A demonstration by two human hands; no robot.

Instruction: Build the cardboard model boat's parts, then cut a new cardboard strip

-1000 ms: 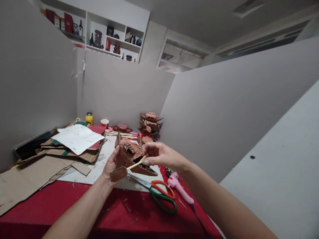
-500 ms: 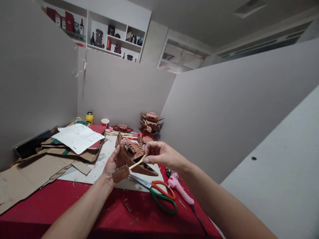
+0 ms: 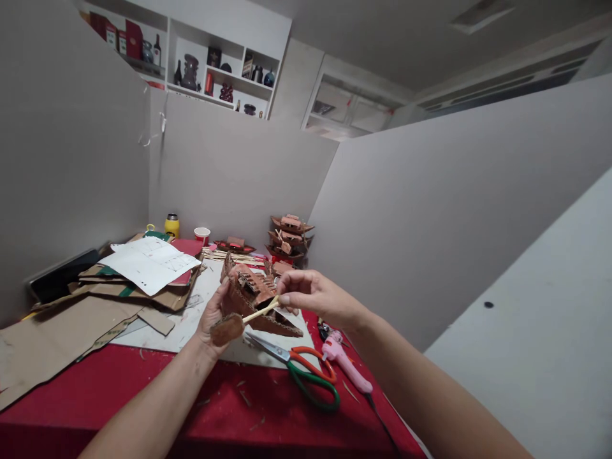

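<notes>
A brown cardboard model boat (image 3: 275, 324) with a ribbed cabin rests tilted in my left hand (image 3: 214, 319), whose fingers grip its near left side. My right hand (image 3: 306, 294) pinches the thin pale handle of a small paddle (image 3: 227, 329) with a brown cardboard blade. The handle crosses in front of the hull, and the blade lies before my left palm. Whether the handle touches the boat I cannot tell. Scissors (image 3: 291, 363) with one orange and one green handle lie just below the boat. A pink glue gun (image 3: 347, 363) is right of them.
Cardboard sheets and a white paper (image 3: 152, 262) are piled at left. Behind the hands lie pale sticks (image 3: 234, 257), another boat (image 3: 235, 246) and a stack of boats (image 3: 289, 237). A yellow bottle (image 3: 171, 226) and paper cup (image 3: 201, 234) stand at the back. Grey partitions (image 3: 239, 166) enclose the table.
The paddle has shifted slightly left and turned, so its blade shows more of its flat face. My right hand has rolled a little around the handle; the boat stays nearly still.
</notes>
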